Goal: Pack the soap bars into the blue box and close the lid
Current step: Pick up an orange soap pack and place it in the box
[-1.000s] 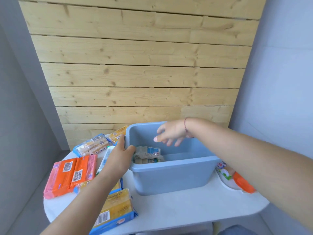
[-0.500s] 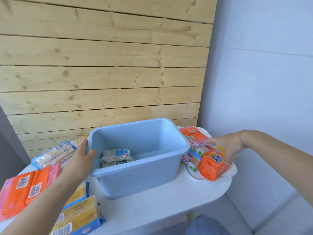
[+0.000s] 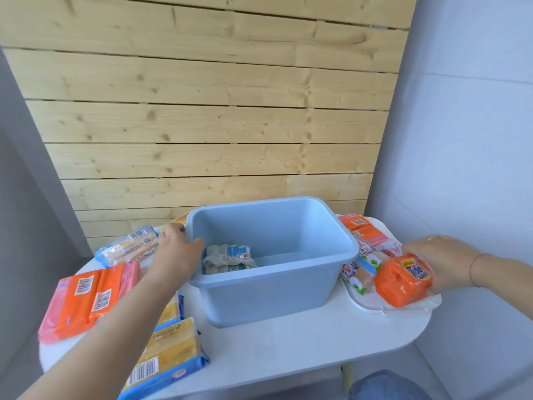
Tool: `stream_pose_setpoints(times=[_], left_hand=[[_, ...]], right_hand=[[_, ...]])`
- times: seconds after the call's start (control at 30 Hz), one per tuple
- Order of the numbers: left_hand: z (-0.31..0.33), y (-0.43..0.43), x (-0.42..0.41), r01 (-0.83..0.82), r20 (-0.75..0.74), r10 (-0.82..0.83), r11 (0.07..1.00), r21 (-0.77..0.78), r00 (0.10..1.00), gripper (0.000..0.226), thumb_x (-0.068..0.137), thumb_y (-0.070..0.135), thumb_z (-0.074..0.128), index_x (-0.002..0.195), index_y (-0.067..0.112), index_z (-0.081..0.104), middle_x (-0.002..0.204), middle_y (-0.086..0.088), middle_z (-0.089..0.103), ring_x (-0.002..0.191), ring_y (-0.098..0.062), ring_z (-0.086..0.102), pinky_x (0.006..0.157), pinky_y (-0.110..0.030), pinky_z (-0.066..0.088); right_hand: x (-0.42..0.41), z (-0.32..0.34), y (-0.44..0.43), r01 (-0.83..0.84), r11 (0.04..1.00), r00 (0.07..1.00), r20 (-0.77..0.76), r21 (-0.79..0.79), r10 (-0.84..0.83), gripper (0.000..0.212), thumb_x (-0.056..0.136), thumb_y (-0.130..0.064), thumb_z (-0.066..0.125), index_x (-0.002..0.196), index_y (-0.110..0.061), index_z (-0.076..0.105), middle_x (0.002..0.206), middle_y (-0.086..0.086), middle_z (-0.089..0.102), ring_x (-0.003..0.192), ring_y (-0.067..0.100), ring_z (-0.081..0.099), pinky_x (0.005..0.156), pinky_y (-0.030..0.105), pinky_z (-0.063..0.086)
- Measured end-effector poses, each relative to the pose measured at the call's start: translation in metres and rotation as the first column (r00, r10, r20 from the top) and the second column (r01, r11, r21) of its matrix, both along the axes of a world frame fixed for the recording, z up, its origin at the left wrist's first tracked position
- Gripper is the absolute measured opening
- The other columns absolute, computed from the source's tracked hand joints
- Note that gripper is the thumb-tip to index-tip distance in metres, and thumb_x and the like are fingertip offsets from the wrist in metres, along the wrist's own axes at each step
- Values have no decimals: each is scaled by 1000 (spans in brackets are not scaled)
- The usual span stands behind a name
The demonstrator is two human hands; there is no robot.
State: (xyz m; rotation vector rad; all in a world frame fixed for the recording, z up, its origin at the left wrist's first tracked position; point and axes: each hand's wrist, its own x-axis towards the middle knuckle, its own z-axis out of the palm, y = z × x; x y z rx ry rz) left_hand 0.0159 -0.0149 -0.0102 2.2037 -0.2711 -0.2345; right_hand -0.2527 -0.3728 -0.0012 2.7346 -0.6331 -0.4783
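Note:
The open blue box (image 3: 277, 287) stands mid-table with one wrapped soap pack (image 3: 229, 259) lying inside at its left. My left hand (image 3: 176, 252) grips the box's left rim. My right hand (image 3: 441, 255) is closed on an orange soap pack (image 3: 402, 280) just right of the box, above a white lid (image 3: 403, 306) that lies flat there. More soap packs (image 3: 362, 255) sit on that lid. Orange packs (image 3: 86, 301), a clear pack (image 3: 127, 249) and yellow packs (image 3: 170, 359) lie left of the box.
The small white table (image 3: 288, 353) has rounded edges close on the right and front. A wooden slat wall rises directly behind it; grey walls stand at both sides. My knee (image 3: 383, 385) shows below the front edge.
My right hand left the inside of the box, swung right and closed on the orange soap pack. The view panned right, then back. My left hand stayed on the rim.

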Motion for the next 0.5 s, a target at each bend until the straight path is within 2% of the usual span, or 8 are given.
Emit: stream_pose_setpoints(times=[0.1,0.2,0.3,0.33,0.4,0.43,0.47,0.5], left_hand=[[-1,0,-1,-21,18,22,999,-42,1000,40,86,18,45,125,10,37,121,-10,45,92,-30,48,68,-34,37],[-2,-3,-5,-28,34,31,996,-82,999,39,89,17,42,127,9,38,117,-6,41,89,-30,47,65,-34,36],[-3,-4,-6,-12,51,15,998,-63,999,41,91,16,38,132,15,37,125,-6,39,87,-25,41,53,-25,27],[-3,-4,-5,-8,50,11,998,-67,999,43,91,16,36,134,17,36,127,-5,38,84,-22,39,53,-23,25],[-4,-2,-4,7,41,-3,997,-82,999,47,91,16,35,138,21,33,131,-6,36,79,-19,40,53,-22,27],[-5,-2,-3,19,43,-15,996,-82,999,49,92,16,34,140,24,31,133,-7,35,78,-19,43,54,-25,30],[-5,-1,-3,30,46,-27,997,-75,999,51,92,16,34,142,26,28,135,-8,34,80,-21,45,56,-29,32],[-5,-1,-3,41,52,-38,997,-64,998,53,92,16,34,143,27,26,137,-10,33,82,-23,46,60,-33,33]], right_hand=[[-10,34,-13,92,994,978,180,66,-103,50,35,-51,69,76,-36,45,73,-14,59,68,2,58,63,33,54],[-4,83,-11,135,985,862,477,108,-170,61,23,-63,71,72,-32,51,56,-8,58,46,4,58,50,35,54],[26,127,25,67,980,715,676,187,-178,66,29,-79,67,82,-43,52,64,-12,63,57,5,62,53,28,50],[40,136,45,-10,949,693,687,315,-220,65,35,-79,68,88,-44,54,70,-11,67,64,5,66,54,26,49],[75,141,85,-201,757,726,613,621,-311,61,48,-68,72,98,-34,61,85,-9,75,73,4,72,58,21,52],[93,137,108,-222,674,774,548,704,-317,53,56,-60,73,97,-29,65,88,-7,77,75,5,73,61,21,54],[111,129,128,-217,637,825,488,740,-285,43,62,-53,74,94,-25,67,89,-3,77,77,9,73,66,24,56],[128,117,145,-192,640,868,432,745,-243,36,67,-47,75,92,-23,68,91,0,77,80,12,73,72,29,57]])
